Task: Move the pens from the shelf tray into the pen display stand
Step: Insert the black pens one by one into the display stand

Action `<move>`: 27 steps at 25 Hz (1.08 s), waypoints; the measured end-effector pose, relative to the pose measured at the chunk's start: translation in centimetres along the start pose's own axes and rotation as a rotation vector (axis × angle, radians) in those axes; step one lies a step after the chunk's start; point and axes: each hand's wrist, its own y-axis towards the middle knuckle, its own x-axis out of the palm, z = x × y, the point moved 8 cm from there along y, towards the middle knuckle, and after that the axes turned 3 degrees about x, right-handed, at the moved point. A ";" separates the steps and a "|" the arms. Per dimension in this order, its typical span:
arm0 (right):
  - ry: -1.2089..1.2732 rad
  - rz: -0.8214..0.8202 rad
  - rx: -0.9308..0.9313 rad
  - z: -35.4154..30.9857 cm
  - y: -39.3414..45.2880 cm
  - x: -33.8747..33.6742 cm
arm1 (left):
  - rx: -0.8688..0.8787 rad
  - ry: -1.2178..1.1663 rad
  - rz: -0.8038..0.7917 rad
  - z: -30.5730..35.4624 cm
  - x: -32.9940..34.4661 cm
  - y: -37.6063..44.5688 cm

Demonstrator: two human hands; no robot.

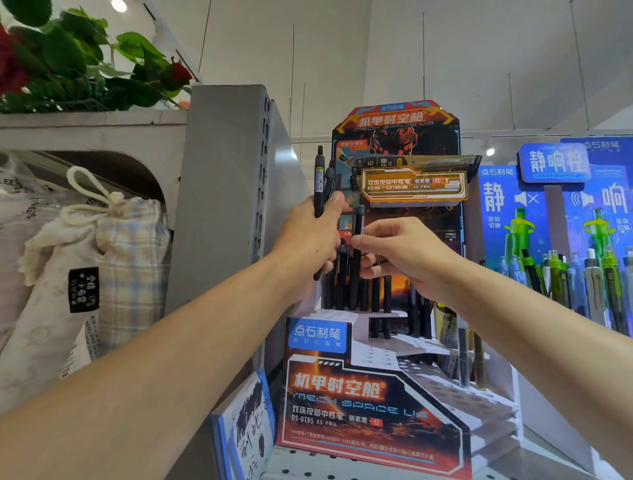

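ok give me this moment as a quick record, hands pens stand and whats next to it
left hand: grips a bunch of black pens, tips up
right hand: pinches a single black pen upright over the stand's top tier
pen display stand: back rows partly filled, front holes empty
right neighbour: blue pen display
left neighbour: drawstring cloth bag

white walls [479, 51] | grey shelf upright [219, 192] | ceiling spotlight [119, 4]

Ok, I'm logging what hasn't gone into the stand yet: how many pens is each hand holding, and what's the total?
Left hand, black pens: 3 tops visible
Right hand, black pen: 1
Total in hand: 4, perhaps more hidden in the left grip. Those already in the stand overlap too much to count.
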 end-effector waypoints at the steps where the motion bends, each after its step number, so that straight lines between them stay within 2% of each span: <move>1: -0.018 0.024 -0.005 0.0 0.1 -0.1 | -0.005 -0.002 0.000 0.0 -0.1 -0.1; 12: -0.089 0.084 0.040 1.6 1.1 -0.7 | 0.009 0.053 -0.024 0.6 0.3 -0.5; 17: -0.124 0.041 0.074 2.2 1.1 -0.3 | -0.048 0.021 -0.008 0.6 0.6 -0.8; 23: -0.411 0.075 0.102 3.2 1.3 -0.1 | -0.039 0.021 0.013 0.3 0.7 -0.8; 27: -0.498 0.066 0.129 3.5 1.3 0.0 | -0.056 -0.017 0.013 -0.2 0.8 -1.0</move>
